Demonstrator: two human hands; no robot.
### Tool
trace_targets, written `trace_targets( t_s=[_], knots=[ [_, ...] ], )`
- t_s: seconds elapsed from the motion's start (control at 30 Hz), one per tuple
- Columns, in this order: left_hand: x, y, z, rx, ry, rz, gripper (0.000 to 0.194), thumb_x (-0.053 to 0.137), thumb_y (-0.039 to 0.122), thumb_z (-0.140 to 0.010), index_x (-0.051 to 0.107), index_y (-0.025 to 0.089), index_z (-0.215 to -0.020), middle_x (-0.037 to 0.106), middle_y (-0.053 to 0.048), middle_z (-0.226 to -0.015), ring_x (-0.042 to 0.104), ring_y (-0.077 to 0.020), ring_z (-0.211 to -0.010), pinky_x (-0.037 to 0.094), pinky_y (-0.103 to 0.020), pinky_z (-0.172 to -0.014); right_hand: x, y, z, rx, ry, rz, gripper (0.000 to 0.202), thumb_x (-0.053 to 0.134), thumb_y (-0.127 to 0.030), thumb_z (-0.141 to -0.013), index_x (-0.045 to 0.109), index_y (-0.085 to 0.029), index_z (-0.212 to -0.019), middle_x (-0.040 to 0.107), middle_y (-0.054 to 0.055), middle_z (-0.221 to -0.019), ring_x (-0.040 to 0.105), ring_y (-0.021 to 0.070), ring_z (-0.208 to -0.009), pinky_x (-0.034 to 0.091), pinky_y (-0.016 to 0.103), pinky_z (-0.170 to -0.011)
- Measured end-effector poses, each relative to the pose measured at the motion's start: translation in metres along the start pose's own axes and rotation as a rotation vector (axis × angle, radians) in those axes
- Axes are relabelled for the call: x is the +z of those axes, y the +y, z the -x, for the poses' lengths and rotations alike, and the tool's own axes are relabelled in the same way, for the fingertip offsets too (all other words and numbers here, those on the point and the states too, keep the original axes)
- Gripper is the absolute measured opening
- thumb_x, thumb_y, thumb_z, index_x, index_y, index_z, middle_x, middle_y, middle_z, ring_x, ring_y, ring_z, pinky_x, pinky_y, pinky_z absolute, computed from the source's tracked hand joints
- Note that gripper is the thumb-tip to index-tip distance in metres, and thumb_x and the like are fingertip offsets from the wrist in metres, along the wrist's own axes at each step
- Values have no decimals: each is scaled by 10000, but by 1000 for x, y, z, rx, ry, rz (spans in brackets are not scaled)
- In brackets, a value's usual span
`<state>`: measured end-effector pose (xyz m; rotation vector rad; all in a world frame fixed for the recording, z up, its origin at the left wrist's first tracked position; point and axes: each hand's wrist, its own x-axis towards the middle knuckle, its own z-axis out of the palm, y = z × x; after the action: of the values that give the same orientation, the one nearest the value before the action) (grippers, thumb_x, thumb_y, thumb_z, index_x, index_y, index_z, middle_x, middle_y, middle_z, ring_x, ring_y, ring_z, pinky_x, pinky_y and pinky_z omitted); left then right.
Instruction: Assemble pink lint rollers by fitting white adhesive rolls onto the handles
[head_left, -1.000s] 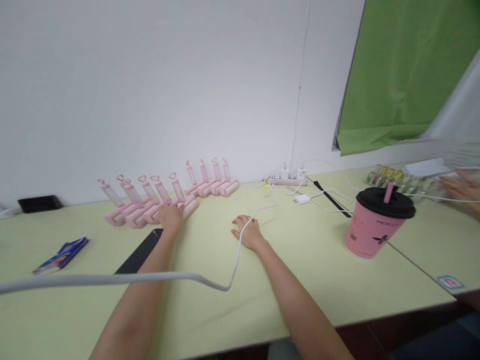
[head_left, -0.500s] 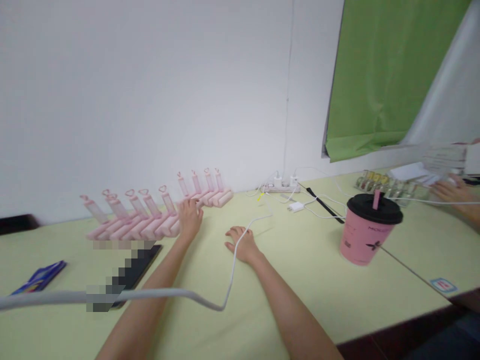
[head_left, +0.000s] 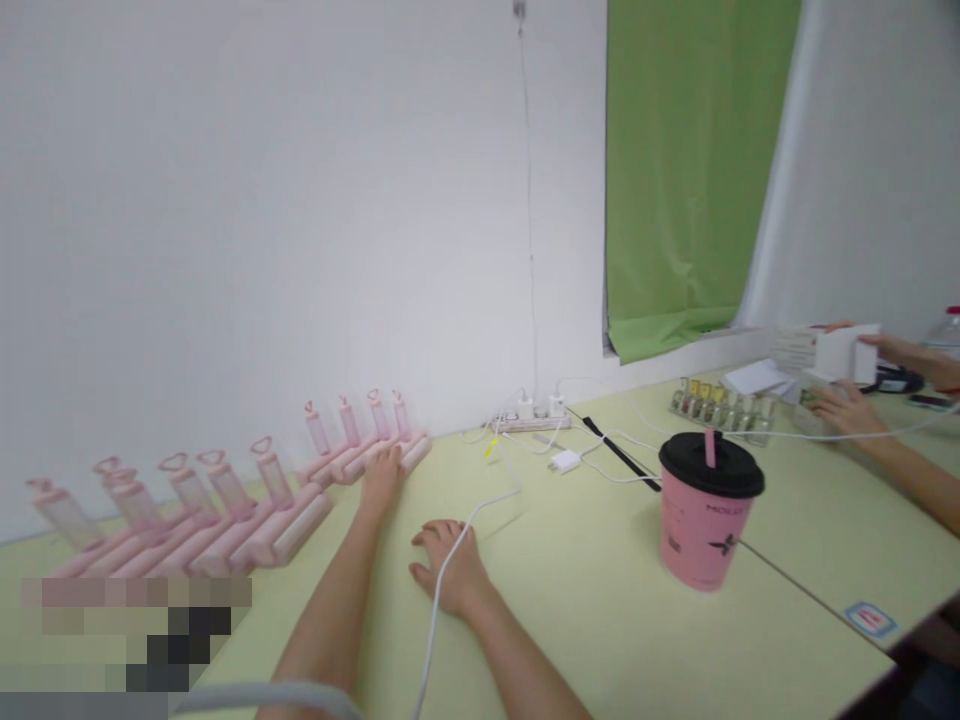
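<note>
From my remote seat, I read the upright pale-pink tubes with heart-shaped loops [head_left: 187, 490] as translucent, slightly frosted plastic, and their pink bar-shaped bases [head_left: 300, 525] as smooth plastic with a soft sheen. The pale yellow-green tabletop [head_left: 600, 620] looked smooth and satiny; the broad white wall [head_left: 300, 200] looked matt. The green hanging curtain [head_left: 675, 200] appeared to be cloth — dull and lightly creased. On my feed, the pink tapered cup [head_left: 705, 550] resembled smooth paper, its round black lid [head_left: 690, 470] plastic. The long white cable [head_left: 436, 600] seemed plastic-sheathed, the small white charger [head_left: 565, 461] plastic too — and the loose white sheets [head_left: 754, 377] looked like paper.
</note>
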<state>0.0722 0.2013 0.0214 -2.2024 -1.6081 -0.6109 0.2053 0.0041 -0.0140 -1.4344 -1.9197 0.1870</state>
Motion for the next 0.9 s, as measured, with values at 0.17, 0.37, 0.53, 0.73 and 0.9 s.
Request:
trace_targets(
  t_s=[0.17, 0.37, 0.53, 0.73, 0.9],
  knots=[
    [-5, 13, 14, 53, 32, 27, 373, 420, 94, -759, 510, 174, -1112, 559, -120, -1050, 488, -240, -1036, 411, -361, -849, -3, 0, 1, -7, -20, 14, 319, 524, -391, -811, 550, -254, -1098, 541, 37, -1185, 439, 201, -1136, 293, 384, -970],
    [-24, 18, 71, 396, 26, -67, 396, 378, 131, -824, 479, 187, -1203, 516, -139, -1126, 414, -257, -1157, 401, -420, -909, -15, -10, 3, -100, 42, 40, 283, 501, -229, -820, 537, -235, -1100, 480, 56, -1254, 408, 183, -1167, 317, 349, -955],
    [-60, 10, 130, 654, -15, -36, 400, 307, 117, -856, 492, 154, -1209, 489, -170, -1239, 365, -291, -1246, 266, -543, -1016, -22, -14, 6, -48, 182, 202, 375, 411, -158, -857, 452, -209, -1226, 479, 107, -1251, 366, 214, -1194, 226, 424, -1000],
    [-117, -2, 181, 602, -59, 322, 417, 463, 328, -831, 458, 231, -1236, 444, -111, -1306, 356, -242, -1255, 267, -436, -1059, -19, -5, 11, 70, 16, 266, 216, 482, -284, -861, 595, -232, -1037, 616, 71, -988, 504, 211, -966, 329, 348, -830],
    [-108, -2, 169, -487, 52, 1013, 559, 373, 510, -843, 342, 175, -1289, 473, -152, -1262, 463, -228, -1157, 375, -399, -947, -26, -10, 15, -44, 94, 246, 241, 517, -263, -844, 586, -255, -1075, 617, 48, -1018, 486, 203, -988, 298, 334, -832]
  ],
)
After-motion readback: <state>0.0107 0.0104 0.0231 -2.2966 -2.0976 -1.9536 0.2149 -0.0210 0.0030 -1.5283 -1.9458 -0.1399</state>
